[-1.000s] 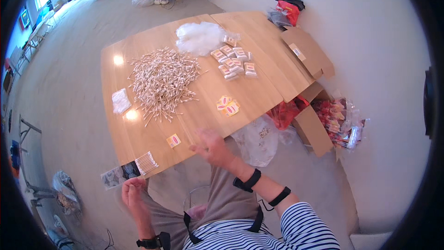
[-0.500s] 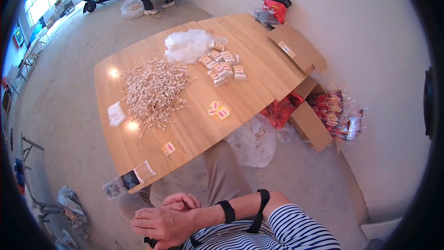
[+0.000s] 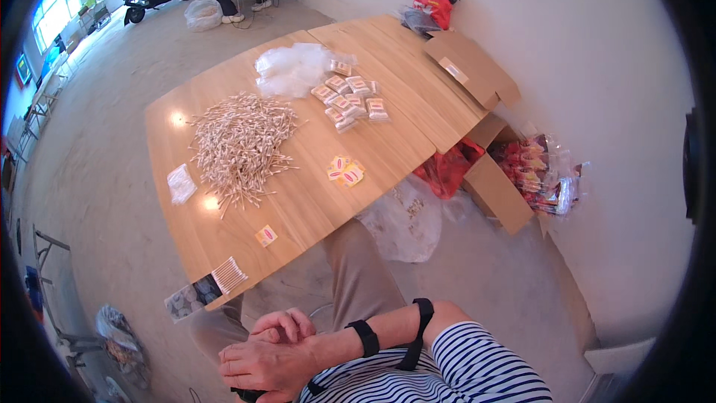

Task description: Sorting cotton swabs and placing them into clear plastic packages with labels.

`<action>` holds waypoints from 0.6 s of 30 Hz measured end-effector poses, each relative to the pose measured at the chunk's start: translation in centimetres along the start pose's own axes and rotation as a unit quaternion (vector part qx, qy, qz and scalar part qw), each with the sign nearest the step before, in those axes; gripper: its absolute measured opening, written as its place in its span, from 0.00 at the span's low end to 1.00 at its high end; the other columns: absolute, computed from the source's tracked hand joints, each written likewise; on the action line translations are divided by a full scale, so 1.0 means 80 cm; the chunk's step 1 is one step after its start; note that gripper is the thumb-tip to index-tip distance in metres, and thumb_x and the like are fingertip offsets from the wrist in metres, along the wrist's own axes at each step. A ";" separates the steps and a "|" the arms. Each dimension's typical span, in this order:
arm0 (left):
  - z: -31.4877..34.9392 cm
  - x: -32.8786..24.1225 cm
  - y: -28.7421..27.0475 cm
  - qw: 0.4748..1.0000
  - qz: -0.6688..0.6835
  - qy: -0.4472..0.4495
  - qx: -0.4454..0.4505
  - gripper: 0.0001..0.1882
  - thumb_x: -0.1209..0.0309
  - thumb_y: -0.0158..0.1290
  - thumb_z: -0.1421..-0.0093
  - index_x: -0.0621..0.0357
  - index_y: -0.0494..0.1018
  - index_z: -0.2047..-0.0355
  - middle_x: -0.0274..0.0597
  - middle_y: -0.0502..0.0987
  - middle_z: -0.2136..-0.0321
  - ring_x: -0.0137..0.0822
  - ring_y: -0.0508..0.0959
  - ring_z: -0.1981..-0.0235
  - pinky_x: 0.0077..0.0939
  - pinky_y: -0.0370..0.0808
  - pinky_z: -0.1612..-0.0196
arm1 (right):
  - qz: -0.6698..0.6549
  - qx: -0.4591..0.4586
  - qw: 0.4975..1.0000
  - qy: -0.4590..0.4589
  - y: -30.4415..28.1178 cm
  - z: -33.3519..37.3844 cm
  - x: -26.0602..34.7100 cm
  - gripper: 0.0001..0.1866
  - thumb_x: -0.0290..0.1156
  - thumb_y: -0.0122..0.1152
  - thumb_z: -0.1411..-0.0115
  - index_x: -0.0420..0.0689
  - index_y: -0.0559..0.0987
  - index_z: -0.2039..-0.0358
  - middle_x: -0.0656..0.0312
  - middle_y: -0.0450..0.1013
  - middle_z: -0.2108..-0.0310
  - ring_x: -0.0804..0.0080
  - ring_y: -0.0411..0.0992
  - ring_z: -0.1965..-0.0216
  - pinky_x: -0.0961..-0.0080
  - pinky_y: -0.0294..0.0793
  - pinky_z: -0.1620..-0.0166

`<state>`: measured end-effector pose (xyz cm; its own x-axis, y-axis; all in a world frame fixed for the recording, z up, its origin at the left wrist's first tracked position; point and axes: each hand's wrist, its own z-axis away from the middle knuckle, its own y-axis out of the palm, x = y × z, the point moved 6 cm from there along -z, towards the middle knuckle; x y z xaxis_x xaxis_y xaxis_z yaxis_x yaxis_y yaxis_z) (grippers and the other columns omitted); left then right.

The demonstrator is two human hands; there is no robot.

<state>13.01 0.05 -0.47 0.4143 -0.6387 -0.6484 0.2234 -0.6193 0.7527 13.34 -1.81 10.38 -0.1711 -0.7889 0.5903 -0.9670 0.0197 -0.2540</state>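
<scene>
Our right hand (image 3: 265, 366) lies over our left hand (image 3: 287, 323), right fingers pressed together and left fingers curled. We cannot tell if anything hides between them. A row of swabs (image 3: 230, 275) sits ahead of our hands and a bit left, at the near edge of the table (image 3: 298, 213). We seem to be in a pause, with the swabs lined up. To work on them, we need to part our hands and reach forward. The sticks look to lie slantwise, one end toward the dark bag (image 3: 203, 290), the other ahead and right.
</scene>
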 end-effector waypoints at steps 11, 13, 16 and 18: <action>0.016 0.001 -0.034 0.995 0.070 -0.030 0.059 0.18 0.58 0.51 0.37 0.62 0.70 0.73 0.48 0.70 0.77 0.38 0.67 0.78 0.34 0.67 0.72 | -0.068 0.018 0.997 0.015 0.016 0.025 -0.009 0.29 0.60 0.59 0.47 0.42 0.80 0.69 0.56 0.74 0.71 0.60 0.71 0.69 0.65 0.63 0.63; 0.002 -0.015 -0.012 1.000 -0.004 0.001 0.020 0.18 0.58 0.51 0.38 0.64 0.71 0.71 0.51 0.71 0.76 0.41 0.68 0.77 0.35 0.67 0.72 | -0.084 0.024 0.996 0.020 0.020 0.024 -0.010 0.30 0.61 0.59 0.48 0.43 0.81 0.68 0.55 0.75 0.70 0.59 0.72 0.69 0.65 0.64 0.63; 0.007 -0.017 -0.018 0.997 0.021 -0.011 0.072 0.18 0.58 0.52 0.39 0.65 0.71 0.70 0.53 0.71 0.75 0.43 0.69 0.76 0.35 0.68 0.71 | -0.102 0.035 0.993 0.038 0.025 0.023 -0.012 0.32 0.62 0.59 0.47 0.41 0.80 0.66 0.53 0.75 0.69 0.56 0.72 0.68 0.64 0.66 0.61; 0.014 -0.020 -0.022 0.998 0.005 -0.023 0.060 0.18 0.58 0.53 0.39 0.65 0.71 0.70 0.53 0.71 0.75 0.43 0.69 0.76 0.35 0.68 0.71 | -0.117 0.055 0.992 -0.003 0.033 0.024 -0.009 0.32 0.61 0.60 0.45 0.39 0.80 0.65 0.51 0.76 0.67 0.53 0.74 0.66 0.60 0.69 0.59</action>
<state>11.00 1.66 -0.92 0.3749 -0.6635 -0.6474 0.1116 -0.6610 0.7420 11.30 -2.35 7.83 0.0570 -0.7676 0.6384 -0.9538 -0.2308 -0.1922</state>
